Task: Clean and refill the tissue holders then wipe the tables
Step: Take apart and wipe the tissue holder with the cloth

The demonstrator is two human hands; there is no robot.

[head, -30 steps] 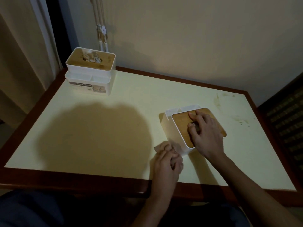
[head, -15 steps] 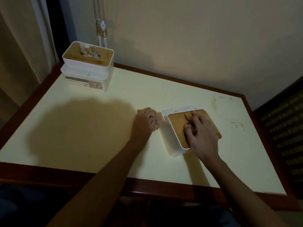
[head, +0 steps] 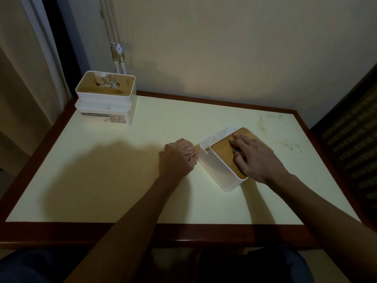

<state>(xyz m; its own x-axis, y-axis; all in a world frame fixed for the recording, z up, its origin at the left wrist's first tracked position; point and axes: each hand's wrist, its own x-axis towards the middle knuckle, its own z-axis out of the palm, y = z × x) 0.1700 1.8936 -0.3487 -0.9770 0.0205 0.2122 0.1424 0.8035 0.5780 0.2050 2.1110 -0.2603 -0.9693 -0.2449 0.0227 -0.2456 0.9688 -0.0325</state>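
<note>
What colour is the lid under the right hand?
Light wood brown lid, on a white holder; head view.

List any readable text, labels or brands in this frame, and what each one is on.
Label on the front of the far tissue holder: a dark strip with pale lettering, too blurred to read; small product pictures beside it.
Near tissue holder, under the right hand: no text visible.
Table: stains only, no text.
Nothing in the frame is legible.

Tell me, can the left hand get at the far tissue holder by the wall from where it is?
Probably yes. Only bare tabletop lies between the left hand and the far tissue holder. But that hand looks bunched around a cloth, so it would have to drop it first.
</note>
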